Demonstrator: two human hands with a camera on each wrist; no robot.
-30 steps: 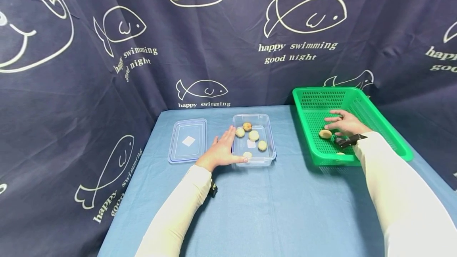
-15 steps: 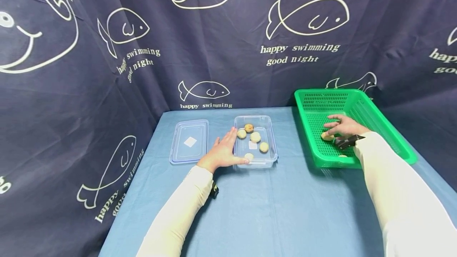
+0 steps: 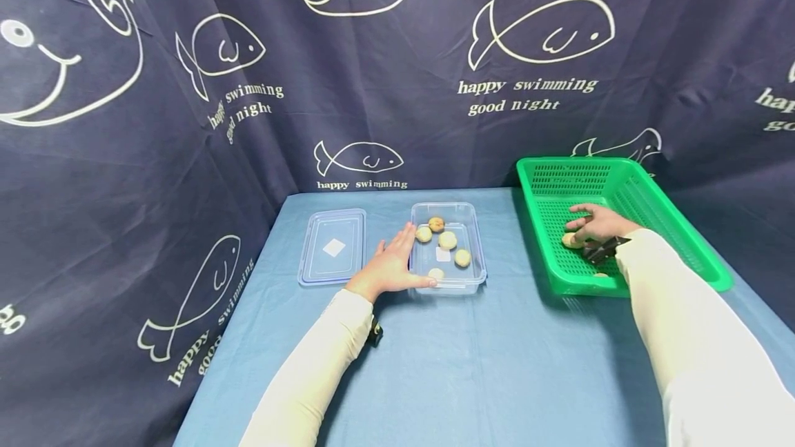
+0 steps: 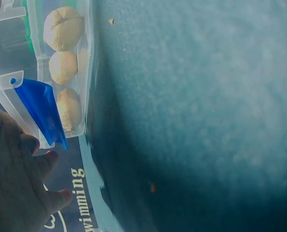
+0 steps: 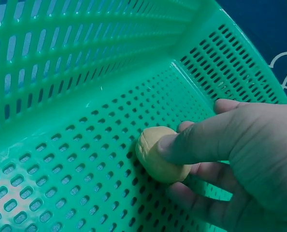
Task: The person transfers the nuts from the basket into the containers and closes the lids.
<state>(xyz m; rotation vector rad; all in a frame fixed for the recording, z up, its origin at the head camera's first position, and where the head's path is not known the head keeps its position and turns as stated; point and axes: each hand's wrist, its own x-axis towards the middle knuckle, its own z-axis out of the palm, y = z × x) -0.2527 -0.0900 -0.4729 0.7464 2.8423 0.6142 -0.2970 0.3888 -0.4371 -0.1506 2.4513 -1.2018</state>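
Green slotted basket [image 3: 652, 209]: at right, the right hand working inside.
Clear plastic box [image 3: 462, 287]: at center, holding five walnut-like pieces [image 3: 447, 240].
Left hand [image 3: 389, 267]: fingers straight along the box's left side, thumb at its near edge.
Right hand [image 3: 599, 223]: loose a second ago, now pinching.
Gripped walnut-like piece [image 5: 150, 152]: low in the basket; hold apparently made, lift seemingly not begun.

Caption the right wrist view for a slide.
A right hand pinches a pale, rounded item between thumb and fingers inside a green perforated basket.
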